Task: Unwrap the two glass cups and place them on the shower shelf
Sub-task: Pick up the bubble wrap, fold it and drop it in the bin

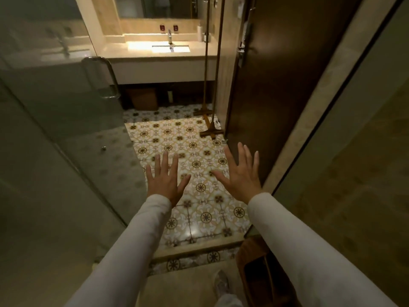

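A bathroom opens ahead, seen from its threshold. The patterned tile floor (194,165) fills the middle, with a frosted glass shower door (66,120) swung along the left side and a dark wooden door (276,85) standing open on the right. At the far end the table (159,54) carries a lit sink (170,48) under a mirror, with a brown bin (143,99) tucked beneath it. Nearer, a brown bag (259,269) sits on the floor by the person's foot at the bottom right.

Both arms in pale sleeves stretch forward over the tiles. The left hand (164,180) and the right hand (240,173) are held palm down, fingers spread wide, each grip empty and touching nothing, probably shown to the camera as a ready pose before work starts.

No glass cups, wrapped or bare, can be made out, and the shower shelf is not visible; it presumably lies behind the glass on the left. The task looks unstarted.
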`<state>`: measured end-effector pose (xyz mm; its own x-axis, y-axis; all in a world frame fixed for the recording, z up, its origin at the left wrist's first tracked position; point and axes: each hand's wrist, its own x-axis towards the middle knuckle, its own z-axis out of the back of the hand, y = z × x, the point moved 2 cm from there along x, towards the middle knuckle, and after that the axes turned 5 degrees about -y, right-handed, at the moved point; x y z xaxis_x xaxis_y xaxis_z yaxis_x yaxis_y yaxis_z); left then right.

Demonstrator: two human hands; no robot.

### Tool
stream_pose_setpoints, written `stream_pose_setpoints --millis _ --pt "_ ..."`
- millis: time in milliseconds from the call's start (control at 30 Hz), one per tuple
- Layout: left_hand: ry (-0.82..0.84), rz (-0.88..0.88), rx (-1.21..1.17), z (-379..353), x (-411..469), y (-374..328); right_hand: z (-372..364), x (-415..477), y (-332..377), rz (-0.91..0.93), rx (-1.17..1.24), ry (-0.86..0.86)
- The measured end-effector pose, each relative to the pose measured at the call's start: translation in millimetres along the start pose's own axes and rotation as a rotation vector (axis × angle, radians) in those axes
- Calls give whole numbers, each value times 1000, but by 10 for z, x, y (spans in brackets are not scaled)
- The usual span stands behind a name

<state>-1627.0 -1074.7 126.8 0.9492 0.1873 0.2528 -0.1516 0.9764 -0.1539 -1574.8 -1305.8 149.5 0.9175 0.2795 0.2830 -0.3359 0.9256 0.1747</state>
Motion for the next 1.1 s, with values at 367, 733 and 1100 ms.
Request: stream_pose_setpoints --millis 367,733,1100 --pt "-28 142 39 -278 1488 -341 -393 1760 -580 67 114 53" --pt "-2 228 82 -664 2560 -12 -904 2888 -457 124 149 121" --pt "1 243 31 -1005 4258 917 -1596 4665 211 133 129 140"
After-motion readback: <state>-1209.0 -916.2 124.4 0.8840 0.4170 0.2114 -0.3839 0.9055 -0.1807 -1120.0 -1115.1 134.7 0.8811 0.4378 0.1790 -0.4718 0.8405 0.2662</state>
